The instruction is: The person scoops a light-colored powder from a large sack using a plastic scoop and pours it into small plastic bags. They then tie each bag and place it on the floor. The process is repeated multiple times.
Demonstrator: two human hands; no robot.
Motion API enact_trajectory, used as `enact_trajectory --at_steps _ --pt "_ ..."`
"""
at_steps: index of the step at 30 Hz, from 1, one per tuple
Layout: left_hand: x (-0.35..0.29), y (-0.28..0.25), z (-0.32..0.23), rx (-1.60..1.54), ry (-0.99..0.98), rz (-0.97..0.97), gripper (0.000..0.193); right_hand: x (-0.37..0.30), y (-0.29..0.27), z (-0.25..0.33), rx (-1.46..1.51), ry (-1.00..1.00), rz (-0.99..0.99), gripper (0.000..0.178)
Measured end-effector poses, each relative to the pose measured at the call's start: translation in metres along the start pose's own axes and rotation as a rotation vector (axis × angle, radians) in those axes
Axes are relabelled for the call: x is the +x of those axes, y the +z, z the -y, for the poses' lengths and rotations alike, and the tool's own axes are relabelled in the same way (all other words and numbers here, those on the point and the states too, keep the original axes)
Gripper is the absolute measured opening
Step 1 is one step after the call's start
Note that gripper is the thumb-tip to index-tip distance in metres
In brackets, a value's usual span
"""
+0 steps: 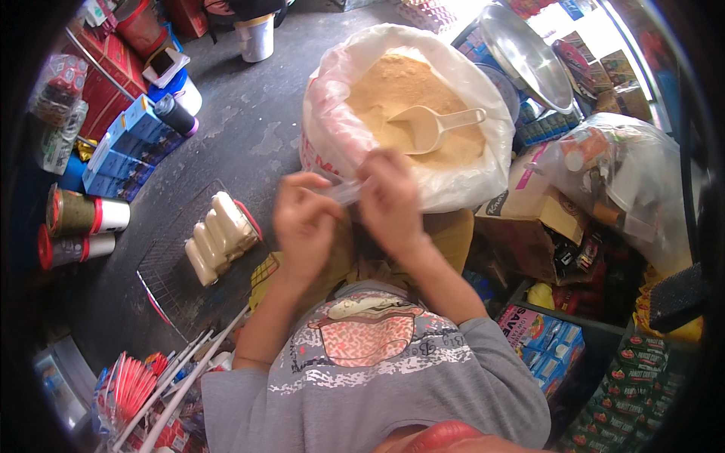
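Both of my hands are closed on a small clear plastic bag (343, 193) in front of a large white sack (321, 143). My left hand (306, 223) pinches its left side, and my right hand (389, 204), a little blurred, grips the other side by the sack's near rim. Light brown granules that look like sugar (408, 72) fill the sack. A white plastic scoop (430, 130) rests in them, its handle pointing right. To the left, several filled tan packets (219, 238) lie side by side in a wire basket (162, 279) on the floor.
A cardboard box (521, 215) and a clear bag of containers (612, 181) crowd the right. Behind the sack leans a metal basin (529, 57). Blue boxes (128, 151) and lidded tubs (87, 215) stand left. White poles (189, 370) slant at lower left.
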State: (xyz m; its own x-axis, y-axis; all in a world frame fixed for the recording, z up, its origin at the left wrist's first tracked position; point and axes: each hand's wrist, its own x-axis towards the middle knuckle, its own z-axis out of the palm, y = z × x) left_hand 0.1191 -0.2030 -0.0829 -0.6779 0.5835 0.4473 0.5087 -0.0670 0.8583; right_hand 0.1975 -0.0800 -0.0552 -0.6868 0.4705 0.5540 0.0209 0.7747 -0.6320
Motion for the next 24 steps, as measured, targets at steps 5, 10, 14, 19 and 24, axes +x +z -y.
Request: enact_trajectory --at_steps 5,10,14,19,24 --pt "0.01 0.005 0.006 0.107 -0.086 -0.08 0.021 0.004 0.002 -0.009 0.09 0.119 -0.02 0.014" --pt "0.026 0.015 0.01 -0.062 -0.136 -0.197 0.018 -0.012 0.02 0.005 0.107 0.005 0.033 0.017" --pt "0.029 0.016 0.005 0.006 -0.198 -0.168 0.019 0.0 0.005 0.011 0.109 0.195 0.07 0.018" --pt "0.027 0.005 0.01 0.22 -0.069 0.013 0.024 0.017 -0.011 -0.006 -0.17 0.114 0.229 0.018" --pt "0.047 -0.008 0.027 0.137 -0.086 -0.076 0.029 0.012 -0.015 0.004 -0.254 -0.333 0.487 0.017"
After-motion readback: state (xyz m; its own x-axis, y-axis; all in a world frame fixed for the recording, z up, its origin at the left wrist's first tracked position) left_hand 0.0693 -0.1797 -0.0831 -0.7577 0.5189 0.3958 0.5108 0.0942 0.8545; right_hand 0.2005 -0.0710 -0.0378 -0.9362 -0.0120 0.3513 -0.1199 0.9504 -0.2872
